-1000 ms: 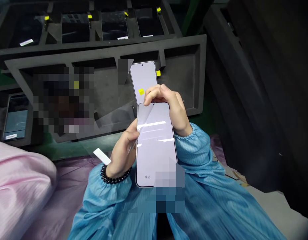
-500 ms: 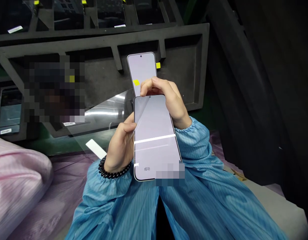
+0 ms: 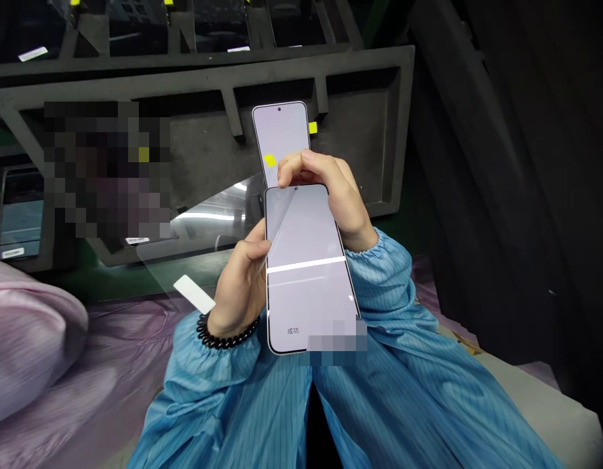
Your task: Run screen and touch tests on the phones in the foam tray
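A smartphone (image 3: 308, 267) with a lit pale screen is held upright in front of me. My left hand (image 3: 240, 286) grips its left edge and also pinches a clear protective film (image 3: 203, 225) with a white tab (image 3: 193, 294) that hangs out to the left. My right hand (image 3: 330, 192) pinches the phone's top edge, where the film's corner is peeled back. A second phone (image 3: 281, 133) with a yellow tab stands in the grey foam tray (image 3: 369, 71) right behind my fingers.
Dark foam trays with several phones (image 3: 17, 218) line the back and left. A pink sleeve (image 3: 27, 345) of another person lies at the lower left. A dark wall (image 3: 516, 163) stands at the right. My blue sleeves fill the bottom.
The phone and both hands have stayed nearly in place since half a second ago. Over the full second the view shifted so that the trays sit higher, and the peeled film spread further left.
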The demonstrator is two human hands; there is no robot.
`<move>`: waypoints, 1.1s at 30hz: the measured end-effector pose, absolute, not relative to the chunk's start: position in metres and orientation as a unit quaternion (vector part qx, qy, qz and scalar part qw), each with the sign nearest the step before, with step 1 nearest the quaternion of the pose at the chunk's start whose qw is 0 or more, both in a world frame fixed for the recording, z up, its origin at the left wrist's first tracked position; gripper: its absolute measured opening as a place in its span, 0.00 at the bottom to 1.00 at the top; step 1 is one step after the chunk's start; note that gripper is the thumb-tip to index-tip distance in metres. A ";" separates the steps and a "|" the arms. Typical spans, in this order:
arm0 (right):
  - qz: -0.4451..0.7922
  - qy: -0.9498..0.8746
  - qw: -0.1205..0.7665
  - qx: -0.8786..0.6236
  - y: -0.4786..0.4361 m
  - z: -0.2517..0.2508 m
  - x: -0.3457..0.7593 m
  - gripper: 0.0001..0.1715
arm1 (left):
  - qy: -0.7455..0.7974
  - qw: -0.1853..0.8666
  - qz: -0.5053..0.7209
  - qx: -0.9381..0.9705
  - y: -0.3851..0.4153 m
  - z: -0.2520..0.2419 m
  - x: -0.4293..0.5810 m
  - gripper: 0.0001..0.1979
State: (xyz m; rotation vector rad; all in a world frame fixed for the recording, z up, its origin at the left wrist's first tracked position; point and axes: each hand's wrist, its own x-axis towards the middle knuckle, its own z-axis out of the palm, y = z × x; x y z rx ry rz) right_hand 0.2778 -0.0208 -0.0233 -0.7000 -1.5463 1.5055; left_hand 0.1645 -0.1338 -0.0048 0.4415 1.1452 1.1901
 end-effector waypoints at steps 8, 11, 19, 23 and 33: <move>0.579 -0.651 0.412 -0.268 -0.021 -0.020 0.280 0.24 | 0.453 0.684 0.542 0.182 -0.139 -0.009 0.169 0.23; 0.545 -0.672 0.405 -0.295 -0.021 -0.020 0.280 0.28 | 0.445 0.695 0.532 0.189 -0.139 -0.014 0.166 0.24; 0.531 -0.576 0.561 -0.267 -0.018 -0.019 0.311 0.11 | 0.564 0.497 0.585 0.304 -0.129 -0.017 0.092 0.14; 0.529 -0.590 0.538 -0.286 -0.023 -0.032 0.323 0.11 | 0.635 0.328 0.567 0.410 -0.103 -0.009 0.053 0.12; 0.487 -0.655 0.487 -0.311 -0.033 -0.054 0.339 0.09 | 0.644 0.256 0.553 0.462 -0.085 -0.050 0.047 0.24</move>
